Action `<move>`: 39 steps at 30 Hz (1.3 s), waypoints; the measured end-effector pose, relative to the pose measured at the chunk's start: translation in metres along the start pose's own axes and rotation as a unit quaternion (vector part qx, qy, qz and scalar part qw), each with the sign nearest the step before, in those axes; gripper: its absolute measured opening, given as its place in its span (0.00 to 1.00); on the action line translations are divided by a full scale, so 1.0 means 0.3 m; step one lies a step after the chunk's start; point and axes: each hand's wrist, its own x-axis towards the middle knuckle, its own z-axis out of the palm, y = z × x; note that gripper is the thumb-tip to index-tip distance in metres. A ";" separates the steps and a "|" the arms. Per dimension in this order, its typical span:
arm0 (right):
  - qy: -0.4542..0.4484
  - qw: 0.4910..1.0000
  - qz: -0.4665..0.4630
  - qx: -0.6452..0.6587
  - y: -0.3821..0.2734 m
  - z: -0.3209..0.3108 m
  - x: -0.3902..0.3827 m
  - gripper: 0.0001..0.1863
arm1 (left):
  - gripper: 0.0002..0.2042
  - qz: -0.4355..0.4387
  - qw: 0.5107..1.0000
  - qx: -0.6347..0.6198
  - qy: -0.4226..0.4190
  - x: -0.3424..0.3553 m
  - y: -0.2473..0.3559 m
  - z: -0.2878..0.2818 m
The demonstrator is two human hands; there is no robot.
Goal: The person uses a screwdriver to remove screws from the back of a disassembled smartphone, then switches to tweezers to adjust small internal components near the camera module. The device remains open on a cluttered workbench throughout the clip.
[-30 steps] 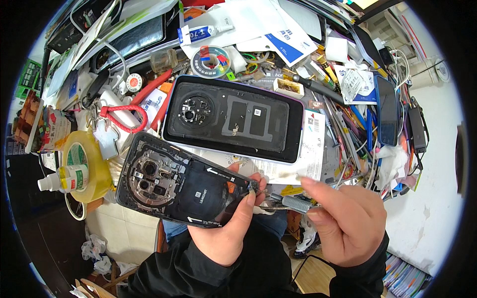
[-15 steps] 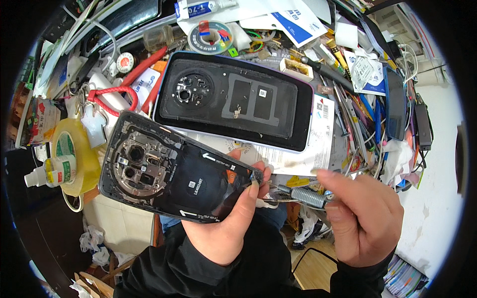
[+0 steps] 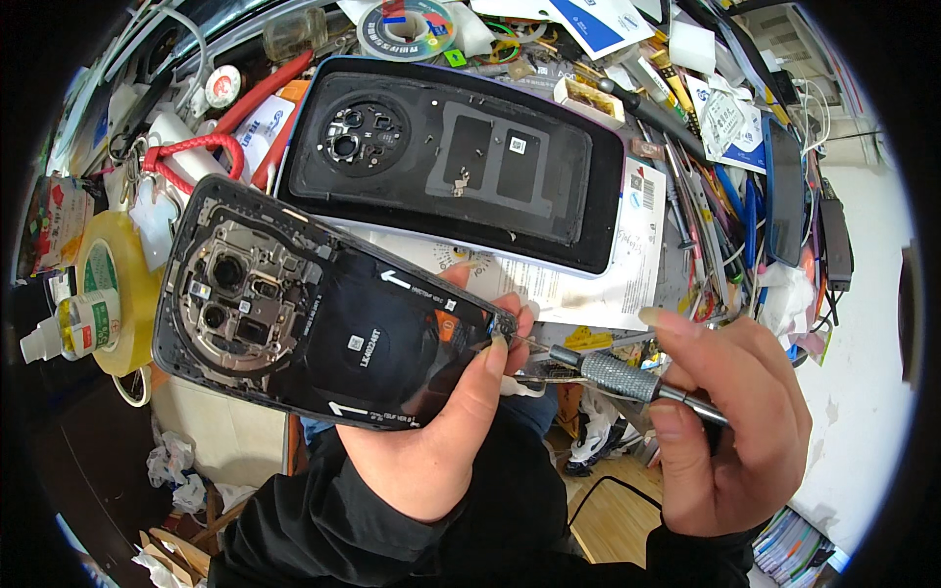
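Observation:
An opened smartphone (image 3: 323, 314) with its back off lies in my left hand (image 3: 431, 451), which is closed around its lower end, thumb on the near corner. Bare camera modules show at its left end and a black battery in the middle. My right hand (image 3: 735, 421) holds a screwdriver (image 3: 619, 375) with a knurled metal grip, its rear end running in among the curled fingers. The thin tip reaches the phone's right end beside my left thumb; whether it sits in a screw is too small to tell. Behind the phone, a removed back cover (image 3: 441, 162) lies inner side up, small bits on it.
Left stand a yellow tape roll (image 3: 132, 323) and a small white-capped bottle (image 3: 78, 328). A red braided loop (image 3: 196, 162) and a solder-like spool (image 3: 407, 29) lie farther back. Pens and tools (image 3: 706, 216) crowd the right, beside a dark phone (image 3: 784, 196). Printed paper (image 3: 598, 304) lies under the cover.
The screwdriver's grip shows more fully, with its rear shaft now visible by my right fingers. Most of the bench has shifted upward in view, and the held phone appears farther left.

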 end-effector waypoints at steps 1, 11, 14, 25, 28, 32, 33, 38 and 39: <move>-0.004 1.000 0.000 0.005 0.000 -0.002 0.001 0.22 | 0.26 -0.001 1.000 -0.004 0.000 -0.001 -0.001 -0.001; -0.017 0.999 0.003 -0.027 -0.026 -0.012 0.023 0.17 | 0.28 0.005 1.000 0.012 0.010 -0.002 -0.019 -0.003; -0.106 0.987 0.003 -0.125 -0.055 -0.066 0.036 0.16 | 0.28 0.013 1.000 0.011 0.004 0.002 -0.021 -0.007; -0.141 0.975 0.013 -0.173 -0.048 -0.099 0.053 0.10 | 0.25 -0.001 1.000 -0.007 -0.009 -0.002 -0.010 -0.004; -0.175 0.969 0.001 -0.175 -0.029 -0.115 0.047 0.09 | 0.25 0.001 1.000 -0.009 -0.008 -0.001 -0.008 -0.003; -0.173 0.971 0.037 -0.162 -0.025 -0.116 0.042 0.11 | 0.25 -0.001 1.000 0.000 -0.007 -0.003 -0.007 -0.002; -0.167 0.973 0.025 -0.160 -0.024 -0.116 0.042 0.11 | 0.25 0.001 1.000 0.000 -0.009 -0.001 -0.008 -0.004; -0.185 0.968 0.030 -0.170 -0.017 -0.122 0.049 0.13 | 0.25 0.009 1.000 -0.007 -0.010 0.001 -0.015 -0.005; -0.175 0.970 0.029 -0.164 -0.016 -0.122 0.049 0.13 | 0.25 0.011 1.000 -0.007 -0.011 0.001 -0.015 -0.005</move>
